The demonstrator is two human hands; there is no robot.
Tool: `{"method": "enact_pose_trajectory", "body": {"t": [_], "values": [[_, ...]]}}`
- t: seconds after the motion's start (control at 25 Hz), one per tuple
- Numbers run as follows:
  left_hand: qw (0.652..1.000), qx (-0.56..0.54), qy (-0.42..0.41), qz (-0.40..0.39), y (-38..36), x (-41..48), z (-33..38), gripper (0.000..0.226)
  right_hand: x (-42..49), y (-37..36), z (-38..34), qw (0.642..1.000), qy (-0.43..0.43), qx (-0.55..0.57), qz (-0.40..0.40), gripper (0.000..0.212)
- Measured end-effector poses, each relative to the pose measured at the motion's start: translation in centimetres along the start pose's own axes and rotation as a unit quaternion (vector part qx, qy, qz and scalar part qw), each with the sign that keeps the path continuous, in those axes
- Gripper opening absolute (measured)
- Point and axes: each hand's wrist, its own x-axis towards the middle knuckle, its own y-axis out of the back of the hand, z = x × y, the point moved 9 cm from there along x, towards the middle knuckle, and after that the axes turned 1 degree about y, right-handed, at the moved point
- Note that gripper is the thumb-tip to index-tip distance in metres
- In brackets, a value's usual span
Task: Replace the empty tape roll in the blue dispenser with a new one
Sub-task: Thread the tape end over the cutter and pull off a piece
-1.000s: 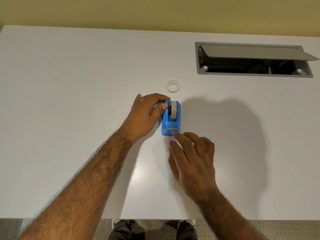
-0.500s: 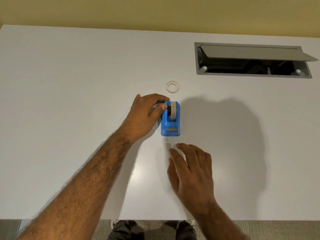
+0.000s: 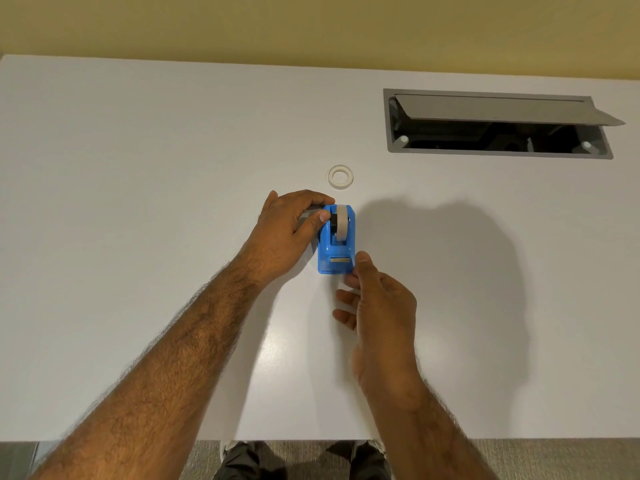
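Whereas the right hand (image 3: 377,306) lay flat and palm-down on the table (image 3: 138,202) half a second ago, clear of the dispenser, we now find it turned edge-on and moved forward, its thumb tip touching the near right corner of the blue dispenser (image 3: 336,252). Its fingers are curled loosely and apart; we see nothing gripped in them. The left hand (image 3: 289,230) has kept its place, fingers wrapped over the far left side of the dispenser and thumb pressed against its left wall, clamping the body. The dispenser has not shifted; it sits near the table's centre, cutter end toward us. A pale tape roll (image 3: 341,224) on a dark hub stands upright in its cradle. A second white ring of tape (image 3: 340,176) lies flat just beyond the dispenser, apart from it. Farther right, an open cable hatch (image 3: 498,121) is set into the tabletop.
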Motion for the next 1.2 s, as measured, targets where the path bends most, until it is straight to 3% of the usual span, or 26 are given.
{"method": "enact_pose_trajectory", "body": {"t": [0.16,0.24,0.48,1.2], "values": [[1.0,-0.002,0.001,0.005,0.1,0.0,-0.1,0.028,-0.1,0.1,0.7,0.999,-0.044,0.015,0.009,0.036],[1.0,-0.003,0.004,0.008,0.1,0.0,-0.2,0.028,-0.3,-0.5,0.8,0.999,-0.044,0.028,-0.008,0.029],[1.0,-0.003,0.007,0.006,0.1,0.0,-0.2,0.028,-0.8,-1.0,0.5,1.0,-0.004,0.007,-0.023,0.005],[1.0,-0.008,0.011,0.009,0.1,-0.1,-0.3,0.029,0.1,-0.9,0.5,0.999,0.038,-0.027,-0.025,0.006]]}}
